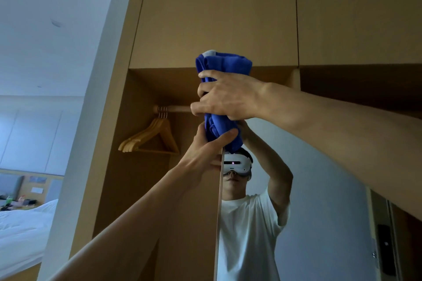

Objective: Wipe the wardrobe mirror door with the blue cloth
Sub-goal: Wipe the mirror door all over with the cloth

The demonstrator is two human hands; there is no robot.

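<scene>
**Fingers (205, 74) clamped on cloth (225, 61), both hands, top corner of mirror (319, 178)**

Right hand (230, 96): fingers wrapped tight round the middle of the cloth, wad bulging out above and below the fist

Left hand (203, 155): comes up from below, thumb (227, 136) pressed across the cloth's lower end. Its other fingers are mostly hidden behind the door edge (218, 212), so can't tell if they hold cloth, edge or both

Cloth: bunched into a thick roll, long axis near vertical. It sits high up, right at the mirror's top corner, over the door edge. Door is seen almost edge-on, so can't tell if the cloth touches the glass

Relation that matters: nearly all the glass lies right of and below the hands. Right hand is on the glass side and nearer it. Left hand is on the open-wardrobe side, with the rail (175, 109) and hangers (150, 137) close by but apart from it

My read:
- wipe looks barely begun, or the cloth is being re-bunched
- next stroke would likely go down or to the right, led by the right hand
- a vertical roll gives a narrow contact, so flattening it would cover more
- pushing near a free edge may swing the door, so the left hand is better kept on that edge
</scene>
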